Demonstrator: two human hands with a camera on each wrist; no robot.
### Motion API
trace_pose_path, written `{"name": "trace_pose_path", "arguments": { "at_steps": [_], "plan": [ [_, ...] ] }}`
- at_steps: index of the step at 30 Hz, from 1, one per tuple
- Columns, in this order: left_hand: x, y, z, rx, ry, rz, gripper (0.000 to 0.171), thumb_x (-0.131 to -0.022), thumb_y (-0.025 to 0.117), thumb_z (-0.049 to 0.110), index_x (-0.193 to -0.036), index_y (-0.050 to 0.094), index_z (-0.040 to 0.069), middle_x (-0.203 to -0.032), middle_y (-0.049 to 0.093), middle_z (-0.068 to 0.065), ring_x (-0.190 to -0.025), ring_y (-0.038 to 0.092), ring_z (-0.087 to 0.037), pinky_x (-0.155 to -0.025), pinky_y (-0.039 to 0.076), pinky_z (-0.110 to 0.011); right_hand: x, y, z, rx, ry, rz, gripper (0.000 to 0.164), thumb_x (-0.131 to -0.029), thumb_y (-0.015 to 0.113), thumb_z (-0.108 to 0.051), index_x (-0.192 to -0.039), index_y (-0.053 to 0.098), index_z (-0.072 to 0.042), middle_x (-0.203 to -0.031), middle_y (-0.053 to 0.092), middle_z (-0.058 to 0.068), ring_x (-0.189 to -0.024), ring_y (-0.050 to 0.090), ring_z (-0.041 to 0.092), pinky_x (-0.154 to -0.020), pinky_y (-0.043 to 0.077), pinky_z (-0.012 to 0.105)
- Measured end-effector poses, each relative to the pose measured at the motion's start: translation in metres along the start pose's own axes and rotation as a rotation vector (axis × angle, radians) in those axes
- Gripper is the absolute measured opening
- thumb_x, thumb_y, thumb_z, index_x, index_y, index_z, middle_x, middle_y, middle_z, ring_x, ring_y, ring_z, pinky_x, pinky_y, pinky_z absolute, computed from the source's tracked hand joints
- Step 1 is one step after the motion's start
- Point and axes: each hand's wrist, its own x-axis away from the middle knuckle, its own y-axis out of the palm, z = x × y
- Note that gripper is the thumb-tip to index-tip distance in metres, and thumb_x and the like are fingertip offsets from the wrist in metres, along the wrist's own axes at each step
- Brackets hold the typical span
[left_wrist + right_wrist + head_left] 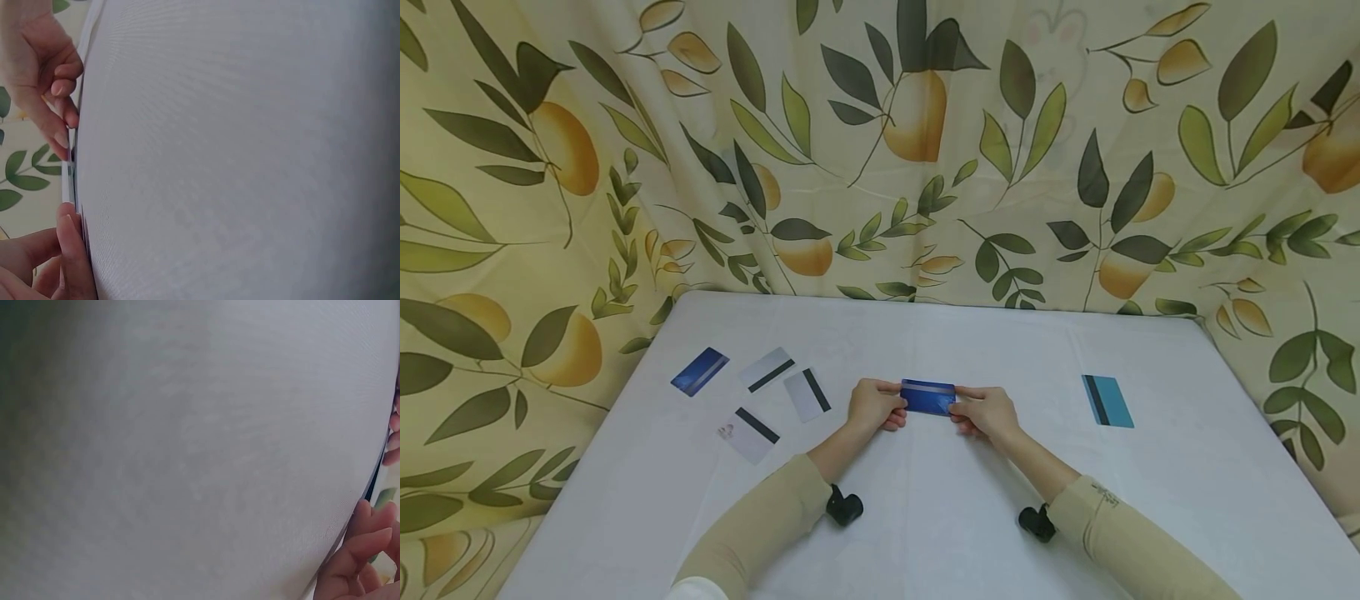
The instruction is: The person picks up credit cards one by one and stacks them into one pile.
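Between both hands, over the middle of the white table, is a blue plastic card [928, 397] with a greyish stripe along its upper part. My left hand [876, 405] pinches its left end between thumb and fingers. At the other end my right hand [988, 412] pinches it the same way. Seen from the left wrist, the card [71, 169] is nearly edge-on, with the left hand [53, 265] below and the right hand [47, 75] above. In the right wrist view the right hand [362, 553] shows at the lower right corner.
Left of the hands lie another blue card [700, 372] and several pale cards with black stripes, one of them [749, 435] nearest the front. A light blue striped card [1108, 401] lies to the right. Behind the white table [1000, 342] hangs a leaf-patterned curtain [880, 208].
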Motion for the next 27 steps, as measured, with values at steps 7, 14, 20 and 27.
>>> {"name": "trace_pose_path", "arguments": {
  "at_steps": [7,14,20,27],
  "plan": [
    [0.0009,-0.0009,-0.0011,0.003,0.01,-0.001,0.028,-0.078,0.065,-0.001,-0.106,0.065,-0.003,-0.054,0.062,-0.007,-0.04,0.057,-0.01,-0.038,0.049,-0.022,-0.001,0.0001,0.002,0.029,-0.015,0.011,0.047,-0.081,0.067,-0.01,-0.125,0.054,0.0,-0.063,0.067,0.005,-0.042,0.054,0.006,-0.04,0.041,0.015],
    [0.0009,-0.0008,-0.0018,0.012,0.026,-0.005,0.03,-0.077,0.066,-0.002,-0.107,0.064,-0.004,-0.053,0.062,-0.009,-0.039,0.057,-0.01,-0.037,0.049,-0.022,-0.0001,0.0003,0.0027,0.02,-0.023,0.009,0.047,-0.082,0.067,-0.011,-0.125,0.054,0.0,-0.063,0.067,0.006,-0.043,0.056,0.008,-0.041,0.046,0.017],
    [0.0013,-0.0011,-0.0017,0.009,0.034,-0.007,0.03,-0.077,0.066,-0.002,-0.107,0.064,-0.004,-0.054,0.062,-0.009,-0.039,0.057,-0.01,-0.038,0.049,-0.022,0.001,0.001,0.0035,0.007,-0.025,0.01,0.045,-0.083,0.065,-0.009,-0.126,0.053,0.0,-0.059,0.064,0.006,-0.045,0.059,0.011,-0.044,0.05,0.021],
    [0.0026,-0.0009,-0.0005,0.003,0.036,-0.003,0.029,-0.077,0.066,-0.002,-0.106,0.065,-0.004,-0.054,0.063,-0.009,-0.04,0.057,-0.011,-0.038,0.049,-0.022,0.0023,0.0017,0.0032,-0.023,-0.017,0.002,0.046,-0.084,0.064,-0.007,-0.128,0.051,0.0,-0.061,0.065,0.007,-0.05,0.063,0.014,-0.048,0.054,0.024]
  ]
}}
